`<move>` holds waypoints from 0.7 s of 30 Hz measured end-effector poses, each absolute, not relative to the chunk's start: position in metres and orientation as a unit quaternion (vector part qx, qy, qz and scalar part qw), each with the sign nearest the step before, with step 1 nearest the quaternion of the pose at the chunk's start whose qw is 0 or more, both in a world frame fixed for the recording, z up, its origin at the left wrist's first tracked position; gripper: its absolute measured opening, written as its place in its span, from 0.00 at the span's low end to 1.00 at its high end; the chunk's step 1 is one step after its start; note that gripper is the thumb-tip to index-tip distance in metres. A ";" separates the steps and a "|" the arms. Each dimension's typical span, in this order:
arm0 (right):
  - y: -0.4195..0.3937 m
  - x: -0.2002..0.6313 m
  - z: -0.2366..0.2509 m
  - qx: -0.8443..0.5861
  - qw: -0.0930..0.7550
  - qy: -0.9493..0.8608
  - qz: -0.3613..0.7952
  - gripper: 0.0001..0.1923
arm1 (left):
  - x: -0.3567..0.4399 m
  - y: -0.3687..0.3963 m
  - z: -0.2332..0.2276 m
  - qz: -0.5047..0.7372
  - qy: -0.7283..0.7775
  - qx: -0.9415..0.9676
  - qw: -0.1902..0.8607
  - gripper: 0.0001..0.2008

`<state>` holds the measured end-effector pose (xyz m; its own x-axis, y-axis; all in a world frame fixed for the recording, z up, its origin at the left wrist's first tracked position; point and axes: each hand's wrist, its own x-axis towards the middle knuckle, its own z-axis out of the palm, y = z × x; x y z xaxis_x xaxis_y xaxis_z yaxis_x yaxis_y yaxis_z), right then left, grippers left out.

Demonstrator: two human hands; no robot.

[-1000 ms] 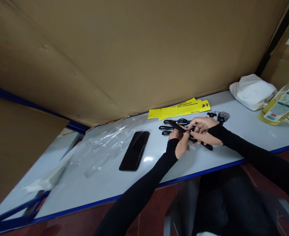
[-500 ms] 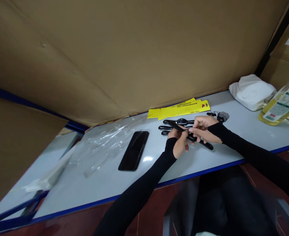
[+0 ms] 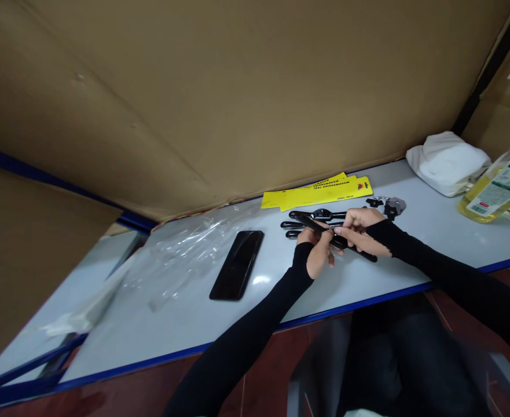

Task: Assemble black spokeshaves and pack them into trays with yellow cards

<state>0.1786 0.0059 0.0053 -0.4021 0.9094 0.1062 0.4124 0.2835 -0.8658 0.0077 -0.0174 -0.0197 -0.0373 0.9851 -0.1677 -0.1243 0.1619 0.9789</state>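
A black spokeshave (image 3: 307, 221) is held at a slant above the table. Round its middle, my left hand (image 3: 318, 255) is closed, with the thumb on top. My right hand (image 3: 363, 229) pinches at the centre of the same tool, fingertips against the left thumb; whatever small part is between them is hidden. Behind the hands, more black spokeshaves lie side by side: one at the back (image 3: 323, 214), one in the middle (image 3: 288, 225) and one in front (image 3: 292, 234), partly covered. Small metal blades and hardware (image 3: 394, 205) lie just beyond my right wrist.
Yellow printed cards (image 3: 324, 196) lie against the cardboard wall (image 3: 237, 104). Left of my hands are a black phone (image 3: 236, 265) and clear plastic sleeves (image 3: 180, 255). A white cloth bundle (image 3: 446, 162) and a bottle of yellow liquid (image 3: 495, 188) stand at the right of the table (image 3: 159, 336).
Almost nothing differs. Both hands keep their hold on the spokeshave; the right fingers have shifted very slightly, and the whole view has moved a little.
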 end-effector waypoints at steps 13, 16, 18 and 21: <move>0.001 0.170 -0.012 -0.433 0.307 -0.835 0.145 0.14 | 0.008 -0.014 -0.018 0.482 0.543 0.391 0.565 0.23; 0.002 0.170 -0.015 -0.433 0.327 -0.829 0.134 0.15 | 0.007 -0.013 -0.017 0.484 0.540 0.391 0.567 0.22; 0.003 0.172 -0.014 -0.415 0.341 -0.831 0.146 0.15 | 0.007 -0.012 -0.017 0.485 0.539 0.390 0.568 0.21; 0.008 0.176 -0.012 -0.372 0.360 -0.837 0.180 0.11 | 0.006 -0.010 -0.017 0.483 0.535 0.385 0.576 0.21</move>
